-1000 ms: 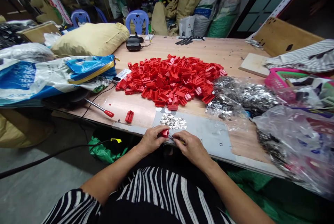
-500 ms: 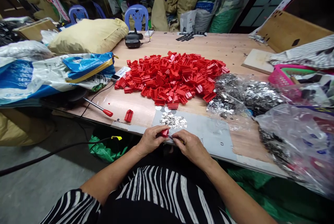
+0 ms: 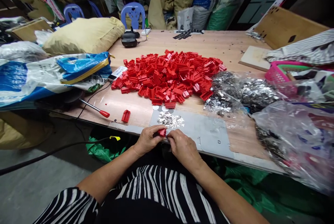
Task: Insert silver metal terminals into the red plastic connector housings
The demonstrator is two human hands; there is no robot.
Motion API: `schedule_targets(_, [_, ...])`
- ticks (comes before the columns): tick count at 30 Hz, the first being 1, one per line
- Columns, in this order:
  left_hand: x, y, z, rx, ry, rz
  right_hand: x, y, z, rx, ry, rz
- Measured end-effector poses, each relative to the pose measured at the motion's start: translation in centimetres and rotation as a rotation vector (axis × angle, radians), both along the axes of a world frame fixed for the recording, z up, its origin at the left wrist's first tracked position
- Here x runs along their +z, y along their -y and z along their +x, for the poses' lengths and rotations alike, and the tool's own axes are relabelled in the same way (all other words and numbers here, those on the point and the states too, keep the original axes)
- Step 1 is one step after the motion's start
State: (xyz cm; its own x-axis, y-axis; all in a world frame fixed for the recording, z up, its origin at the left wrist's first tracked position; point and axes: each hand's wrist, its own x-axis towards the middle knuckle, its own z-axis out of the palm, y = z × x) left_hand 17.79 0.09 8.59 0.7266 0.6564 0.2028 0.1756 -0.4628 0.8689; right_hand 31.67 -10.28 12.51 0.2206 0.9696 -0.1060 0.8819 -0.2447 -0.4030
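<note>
My left hand grips a small red plastic piece at the table's near edge. My right hand is pressed up against that piece, fingers pinched on a thin tool that is mostly hidden. Just beyond my hands lies a small heap of shiny metal clips on a grey metal sheet. A large pile of red plastic pieces fills the middle of the wooden table. One loose red piece lies to the left.
A red-handled screwdriver lies left of the pile. Clear bags of metal clips and more bags crowd the right side. Blue-white sacks and a yellow sack cover the left. A pink basket sits far right. A black cable hangs below.
My right hand has slid left, closer to the red piece in my left hand. The view has shifted slightly; nothing else on the table moved.
</note>
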Motion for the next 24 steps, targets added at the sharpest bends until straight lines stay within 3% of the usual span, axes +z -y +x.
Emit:
schedule_targets(4, [0.1, 0.2, -0.1, 0.021, 0.016, -0.037, -0.6, 0.4, 1.3, 0.078, -0.117, 0.062])
schedule_targets(8, [0.5, 0.7, -0.2, 0.095, 0.093, -0.162, -0.7, 0.8, 2.7, 0.120, -0.304, 0.221])
schedule_targets(10, [1.0, 1.0, -0.1, 0.141, 0.196, -0.319, -0.4, 1.0, 3.1, 0.116, -0.389, 0.251])
schedule_targets(13, [2.1, 1.4, 0.3, 0.183, 0.408, -0.692, 0.2, 1.1, 3.3, 0.119, -0.534, 0.183])
schedule_targets(17, [3.3, 1.8, 0.8, 0.112, 0.578, -1.204, 0.9, 1.0, 3.0, 0.166, -0.619, 0.161])
schedule_targets(20, [3.5, 1.9, 0.9, 0.099, 0.624, -1.401, 1.2, 0.8, 2.7, 0.195, -0.572, 0.169])
schedule_targets(24, [3.4, 2.1, 1.1, 0.129, 0.645, -1.532, 1.4, 0.5, 2.5, 0.205, -0.471, 0.199])
